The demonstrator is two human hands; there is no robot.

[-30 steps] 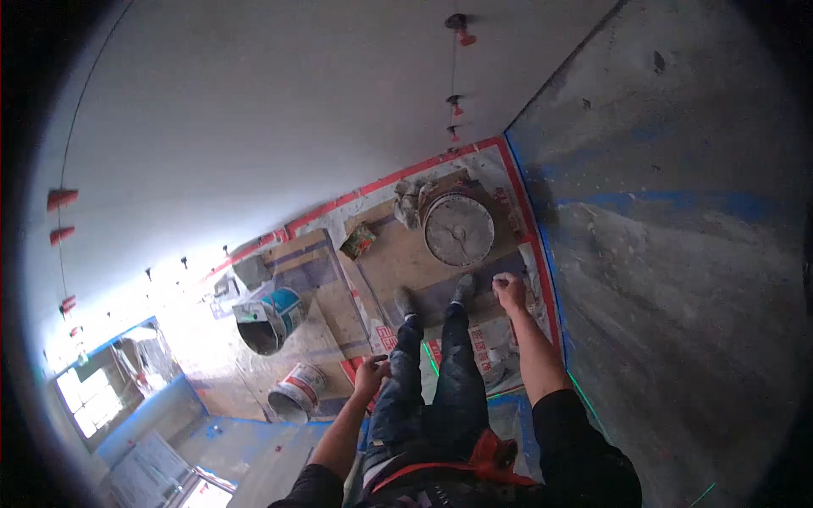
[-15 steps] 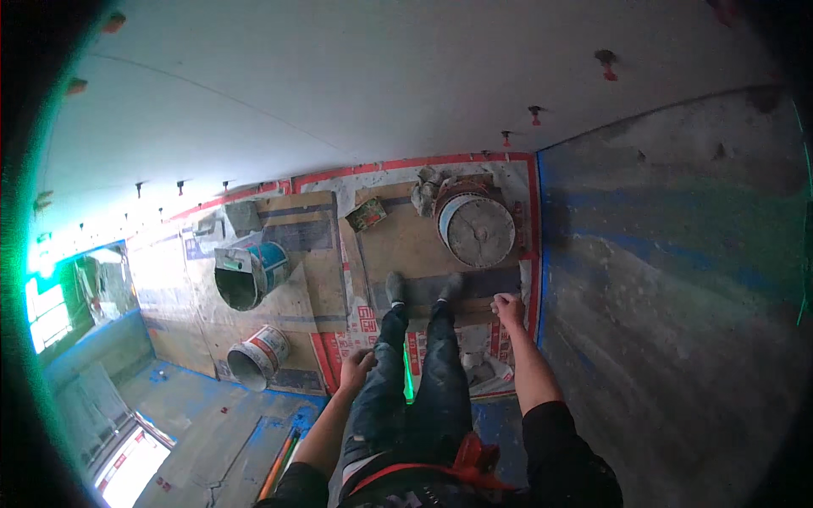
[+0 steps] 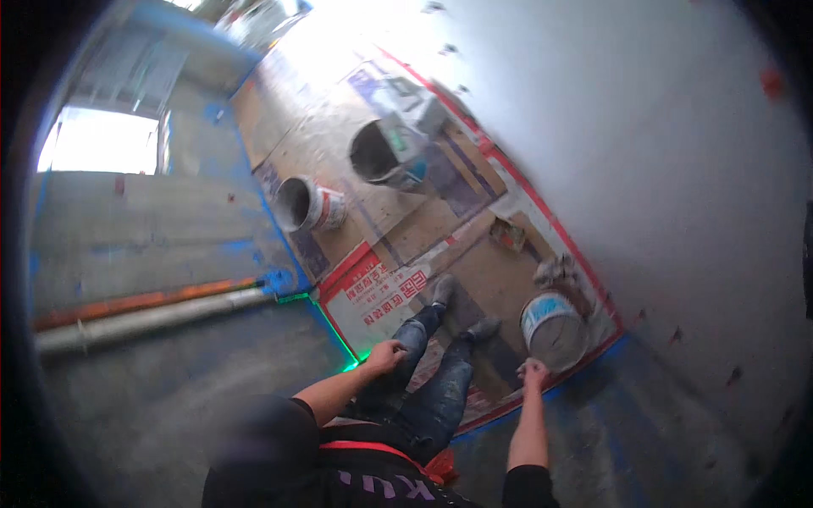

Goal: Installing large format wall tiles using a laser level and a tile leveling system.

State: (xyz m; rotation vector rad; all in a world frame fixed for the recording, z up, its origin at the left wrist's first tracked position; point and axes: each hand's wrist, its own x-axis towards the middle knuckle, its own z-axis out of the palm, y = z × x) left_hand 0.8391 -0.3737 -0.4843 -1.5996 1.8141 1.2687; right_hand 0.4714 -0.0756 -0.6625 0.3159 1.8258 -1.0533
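Neither curled left hand point(image 3: 385, 356) nor right hand point(image 3: 533, 371) visibly grips anything; round plaster-caked bucket point(image 3: 555, 330) near right.

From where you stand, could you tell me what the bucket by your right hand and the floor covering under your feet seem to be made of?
The bucket looks like smooth plastic, whitish and smeared grey, with a blue label. The floor covering looks like matte brown cardboard sheets, judging by flat seams and red tape along the edges.

We see faded blue jeans point(image 3: 436, 381) on the legs and grey shoes point(image 3: 444, 289) on brown cardboard sheeting point(image 3: 440, 229) edged with red tape. A white panel with red print point(image 3: 378, 298) lies beside it. The bucket point(image 3: 555, 330) shows a blue-and-white label; the wall point(image 3: 644, 144) is pale grey.
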